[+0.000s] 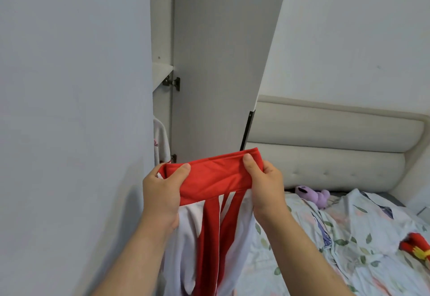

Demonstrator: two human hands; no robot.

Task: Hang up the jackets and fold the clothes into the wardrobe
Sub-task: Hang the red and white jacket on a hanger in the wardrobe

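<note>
Head view: both hands up in front of the open wardrobe door (216, 63), holding a red and white garment (214, 205) in the air. Left hand (162, 193) clenched on the left end of the red band, thumb on top; right hand (265, 184) clenched on the right end, thumb over the top edge. Red band stretched between the hands, long axis running left-right, tilted slightly up toward the right. Rest of garment hangs straight down from the band, white panels with red stripes running vertically, bottom end out of frame. Garment is beside the bed (349, 237), not touching it as far as visible. Wardrobe interior (161, 86) seen as a narrow gap left of the door, with a shelf and a white garment with red print (160, 142) hanging inside. Purple plush toy (313, 194) on the bed near the padded headboard (325, 146). Red and yellow item (416, 248) at the right edge on the bed, type unclear.
</note>
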